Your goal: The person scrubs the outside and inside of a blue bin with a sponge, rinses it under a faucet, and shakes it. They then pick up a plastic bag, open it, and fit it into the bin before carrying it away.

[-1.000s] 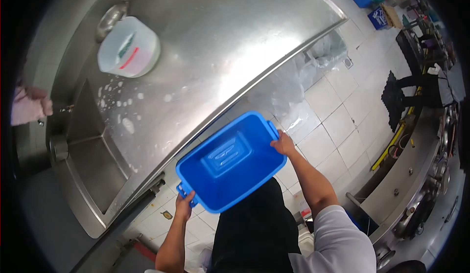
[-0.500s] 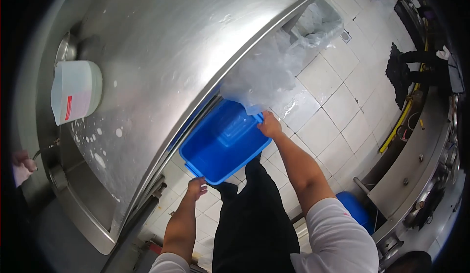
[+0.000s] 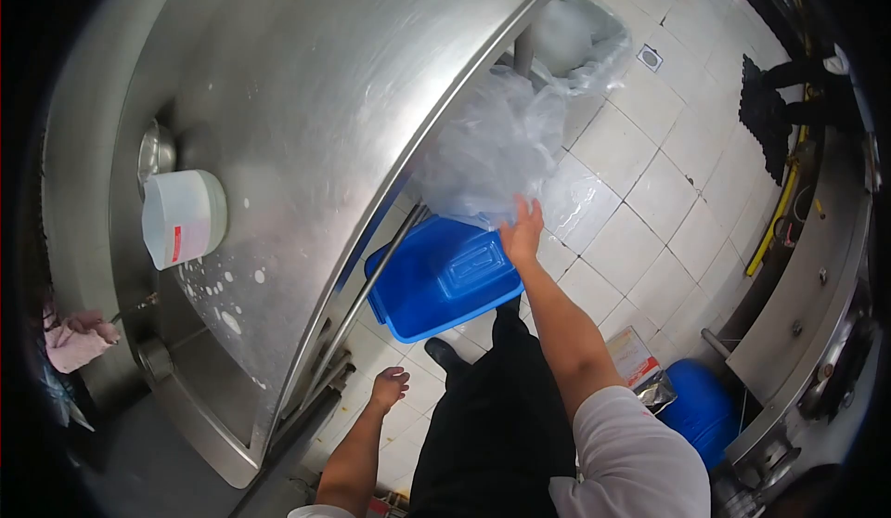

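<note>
A blue plastic tub (image 3: 422, 286) sits low beside the steel table's edge, with nothing inside it. My right hand (image 3: 522, 232) is at the tub's far right corner, its fingers spread and reaching up to a clear plastic bag (image 3: 487, 137). Whether those fingertips touch the bag is hard to tell. Below the tub's near left corner, my left hand (image 3: 390, 389) hangs apart from it, fingers loosely bent and holding nothing. The crumpled bag lies against the tub's far rim.
On the steel table (image 3: 306, 100) at left stand a translucent white container (image 3: 186, 219) and a metal bowl (image 3: 156, 151), near milky drops. A bin with a clear liner (image 3: 594, 40) stands beyond the bag. A blue drum (image 3: 698, 407) is at right, and another person's legs (image 3: 803, 91) show farther off.
My left hand has come off the tub and dropped away from it. My right hand has let go of the rim and opened its fingers. The whole view has shifted slightly.
</note>
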A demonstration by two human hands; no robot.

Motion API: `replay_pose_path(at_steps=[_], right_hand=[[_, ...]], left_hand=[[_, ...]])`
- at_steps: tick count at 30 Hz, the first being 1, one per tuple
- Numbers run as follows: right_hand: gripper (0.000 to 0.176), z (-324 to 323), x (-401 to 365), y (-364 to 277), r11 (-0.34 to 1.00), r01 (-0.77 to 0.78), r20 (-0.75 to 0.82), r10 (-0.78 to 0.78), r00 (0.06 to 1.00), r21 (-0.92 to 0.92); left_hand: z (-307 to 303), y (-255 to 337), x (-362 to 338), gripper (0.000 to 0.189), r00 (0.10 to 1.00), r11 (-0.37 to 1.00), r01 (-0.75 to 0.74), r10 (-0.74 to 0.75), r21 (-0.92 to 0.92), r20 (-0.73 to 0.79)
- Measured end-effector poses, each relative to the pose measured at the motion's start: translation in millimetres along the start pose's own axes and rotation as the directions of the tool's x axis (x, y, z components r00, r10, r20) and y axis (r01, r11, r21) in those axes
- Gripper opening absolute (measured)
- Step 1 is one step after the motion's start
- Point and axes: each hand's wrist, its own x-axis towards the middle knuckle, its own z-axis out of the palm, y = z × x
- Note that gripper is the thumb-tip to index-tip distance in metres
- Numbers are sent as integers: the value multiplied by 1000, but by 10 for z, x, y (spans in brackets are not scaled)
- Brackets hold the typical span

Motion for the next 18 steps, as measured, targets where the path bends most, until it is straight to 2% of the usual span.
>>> replay_pose_path(at_steps=[1, 3, 4, 5, 6, 7, 9, 10, 13, 14, 15, 16, 17, 18], right_hand=[[48, -25, -9, -43, 1000, -10, -12, 10, 1000, 6], [29, -143, 53, -186, 995, 82, 15, -83, 996, 62], [22, -242, 17, -257, 989, 52, 136, -72, 988, 140], [16, -465, -83, -448, 977, 16, 258, -72, 963, 212], [14, -637, -246, -626, 949, 44, 229, -120, 966, 312], [11, -804, -436, -792, 910, 74, 196, -166, 966, 407], [11, -1137, -801, -1031, 877, 86, 308, -256, 916, 472], [11, -1300, -989, -1073, 881, 82, 321, -255, 912, 465], [11, -1590, -1338, -1124, 888, 12, 567, -304, 765, 459], [11, -1697, -1450, -1064, 897, -15, 642, -305, 703, 442], [11, -1827, -1547, -1022, 903, -43, 741, -322, 589, 427], [12, -1949, -1651, -982, 911, -72, 826, -331, 457, 406], [12, -2080, -1723, -966, 916, -62, 830, -330, 450, 397], [14, -2205, -1798, -960, 933, -42, 880, -321, 351, 357]], left_hand=[[-32, 26, -37, 48, 1000, 1000, -8, 8, 14, -3], [-35, 166, -127, 47, 997, 996, -78, 79, 47, -27], [-31, 246, -106, 47, 995, 994, -96, 97, 56, -21], [-32, 267, -7, 47, 957, 942, -277, 287, 192, -27], [-28, 290, 30, 46, 885, 840, -438, 466, 320, -9], [23, 412, -17, 46, 879, 833, -451, 476, 320, 0], [196, 792, -159, 44, 771, 749, -615, 637, 249, -13], [231, 862, -194, 44, 778, 758, -607, 628, 239, -12], [209, 1035, -189, 46, 769, 742, -606, 639, 285, -27], [186, 1025, -148, 48, 789, 737, -560, 614, 380, -28], [163, 982, -77, 50, 810, 723, -505, 586, 471, -31], [136, 937, 8, 50, 808, 725, -513, 588, 460, -27], [95, 853, 159, 52, 829, 737, -474, 558, 481, -38], [36, 751, 269, 55, 850, 749, -432, 524, 502, -50]])
